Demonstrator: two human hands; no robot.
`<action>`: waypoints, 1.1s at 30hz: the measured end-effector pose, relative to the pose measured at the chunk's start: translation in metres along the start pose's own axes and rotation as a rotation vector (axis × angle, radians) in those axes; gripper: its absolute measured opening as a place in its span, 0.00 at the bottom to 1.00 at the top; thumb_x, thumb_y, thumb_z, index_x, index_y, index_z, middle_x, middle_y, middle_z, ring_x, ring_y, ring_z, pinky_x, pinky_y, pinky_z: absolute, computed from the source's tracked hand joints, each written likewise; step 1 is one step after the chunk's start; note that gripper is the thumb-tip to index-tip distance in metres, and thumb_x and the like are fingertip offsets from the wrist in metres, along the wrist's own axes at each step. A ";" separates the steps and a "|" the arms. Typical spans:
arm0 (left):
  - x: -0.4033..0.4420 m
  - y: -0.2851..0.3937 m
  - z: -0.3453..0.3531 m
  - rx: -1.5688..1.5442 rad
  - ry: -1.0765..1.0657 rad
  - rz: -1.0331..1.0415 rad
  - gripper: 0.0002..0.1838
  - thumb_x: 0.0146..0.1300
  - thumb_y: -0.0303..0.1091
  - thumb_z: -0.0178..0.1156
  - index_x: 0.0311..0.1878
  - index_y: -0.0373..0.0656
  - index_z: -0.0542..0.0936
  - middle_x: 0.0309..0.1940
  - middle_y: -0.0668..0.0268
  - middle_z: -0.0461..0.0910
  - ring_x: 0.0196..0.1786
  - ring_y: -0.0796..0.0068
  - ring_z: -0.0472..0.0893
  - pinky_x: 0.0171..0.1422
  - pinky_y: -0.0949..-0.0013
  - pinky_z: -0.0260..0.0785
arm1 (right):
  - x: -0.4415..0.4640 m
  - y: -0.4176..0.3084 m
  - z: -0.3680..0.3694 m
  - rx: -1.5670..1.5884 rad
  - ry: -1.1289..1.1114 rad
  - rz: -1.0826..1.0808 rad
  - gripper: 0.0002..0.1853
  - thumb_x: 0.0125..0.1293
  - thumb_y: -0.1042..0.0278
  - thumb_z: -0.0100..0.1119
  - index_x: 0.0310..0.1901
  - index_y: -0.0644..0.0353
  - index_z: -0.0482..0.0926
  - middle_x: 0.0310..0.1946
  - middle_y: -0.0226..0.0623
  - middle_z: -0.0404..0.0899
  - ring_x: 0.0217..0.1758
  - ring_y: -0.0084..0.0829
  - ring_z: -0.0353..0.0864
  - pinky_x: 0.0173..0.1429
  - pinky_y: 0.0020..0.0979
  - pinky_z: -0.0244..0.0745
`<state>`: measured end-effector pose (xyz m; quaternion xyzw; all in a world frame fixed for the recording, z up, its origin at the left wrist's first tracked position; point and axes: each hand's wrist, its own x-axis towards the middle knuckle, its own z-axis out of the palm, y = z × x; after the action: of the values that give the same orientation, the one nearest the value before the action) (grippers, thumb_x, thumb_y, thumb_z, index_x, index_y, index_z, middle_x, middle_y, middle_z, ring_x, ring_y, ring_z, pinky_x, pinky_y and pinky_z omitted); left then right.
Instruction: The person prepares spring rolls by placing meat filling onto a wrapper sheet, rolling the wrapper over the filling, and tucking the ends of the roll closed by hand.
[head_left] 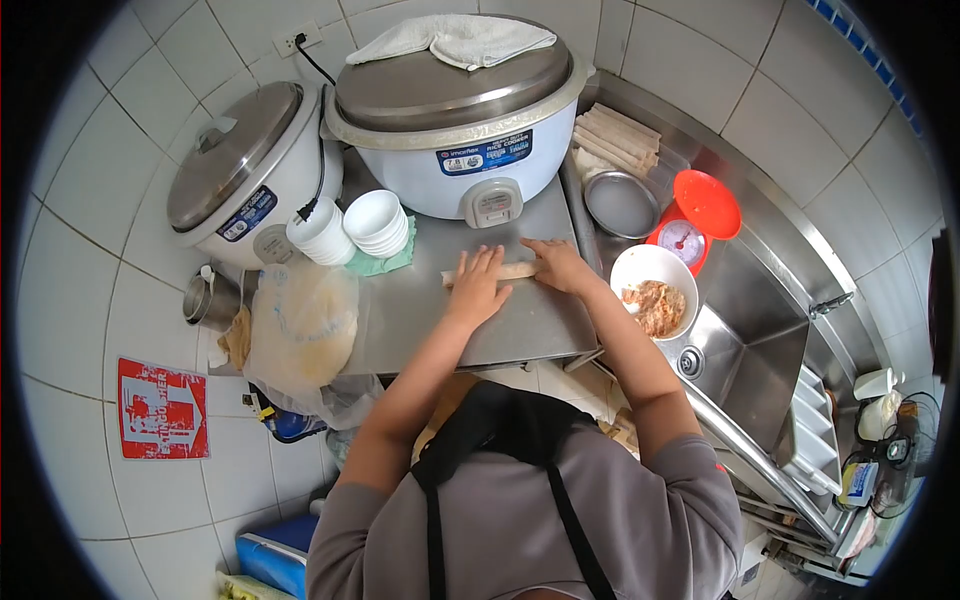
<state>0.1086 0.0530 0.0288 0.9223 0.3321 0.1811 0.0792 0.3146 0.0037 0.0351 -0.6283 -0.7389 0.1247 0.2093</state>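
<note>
A pale, thin spring roll [516, 270] lies crosswise on the steel table [440, 335]. My left hand [478, 284] rests flat over its left part, fingers stretched out and apart. At the roll's right end is my right hand [562, 267], its fingers extended over and beside that end. To the right, a white bowl [688, 283] contains a reddish-brown shredded filling [657, 306] with a white utensil partly visible in it. A stack of similar pale rolls [622, 138] sits behind a round metal pan [622, 204].
Two rice cookers [470, 160] stand at the back, the larger topped by a white cloth [450, 40]. Stacked white bowls [376, 222] and a plastic bag of pale round sheets [302, 320] are on the left. A red kitchen scale [690, 243] stands by the sink [750, 350].
</note>
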 end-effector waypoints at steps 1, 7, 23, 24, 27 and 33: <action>0.004 0.004 0.005 -0.037 0.012 0.025 0.37 0.54 0.44 0.63 0.65 0.39 0.63 0.59 0.52 0.69 0.64 0.53 0.66 0.69 0.53 0.54 | -0.002 -0.007 -0.007 0.079 0.026 -0.006 0.35 0.47 0.70 0.68 0.61 0.55 0.68 0.44 0.41 0.77 0.49 0.43 0.74 0.57 0.42 0.64; 0.032 0.045 -0.019 -0.485 0.390 -0.102 0.18 0.49 0.33 0.67 0.44 0.43 0.75 0.34 0.57 0.81 0.38 0.53 0.80 0.40 0.61 0.73 | -0.010 -0.072 -0.062 0.459 0.377 -0.098 0.25 0.45 0.73 0.71 0.48 0.61 0.76 0.38 0.40 0.77 0.43 0.41 0.75 0.48 0.35 0.71; 0.026 0.113 -0.111 -1.526 0.551 -0.234 0.10 0.58 0.30 0.64 0.28 0.41 0.71 0.17 0.69 0.72 0.18 0.83 0.71 0.23 0.78 0.64 | -0.043 -0.080 -0.076 1.264 -0.027 -0.168 0.23 0.67 0.59 0.56 0.57 0.62 0.64 0.43 0.31 0.72 0.48 0.24 0.70 0.53 0.28 0.65; 0.026 0.112 -0.116 -1.527 0.612 -0.241 0.11 0.57 0.30 0.65 0.29 0.41 0.71 0.17 0.69 0.72 0.18 0.83 0.71 0.23 0.78 0.63 | -0.049 -0.088 -0.069 1.229 -0.116 -0.130 0.21 0.67 0.59 0.56 0.55 0.61 0.66 0.41 0.31 0.71 0.46 0.23 0.70 0.52 0.26 0.65; 0.014 0.112 -0.140 -1.557 0.790 -0.293 0.11 0.59 0.34 0.63 0.28 0.41 0.72 0.15 0.69 0.70 0.16 0.82 0.69 0.22 0.77 0.63 | -0.048 -0.092 -0.052 1.067 -0.316 -0.076 0.19 0.66 0.60 0.57 0.51 0.61 0.67 0.37 0.29 0.71 0.39 0.18 0.71 0.44 0.22 0.66; -0.023 0.098 -0.148 -1.490 0.952 -0.494 0.19 0.63 0.41 0.59 0.19 0.44 0.70 0.12 0.70 0.67 0.13 0.81 0.66 0.19 0.75 0.59 | -0.033 -0.124 -0.040 1.111 -0.472 -0.250 0.20 0.65 0.63 0.58 0.54 0.61 0.65 0.36 0.29 0.71 0.37 0.19 0.71 0.42 0.22 0.69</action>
<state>0.0918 -0.0333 0.1853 0.3633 0.3148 0.6871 0.5447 0.2291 -0.0540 0.1209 -0.2892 -0.6579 0.6013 0.3493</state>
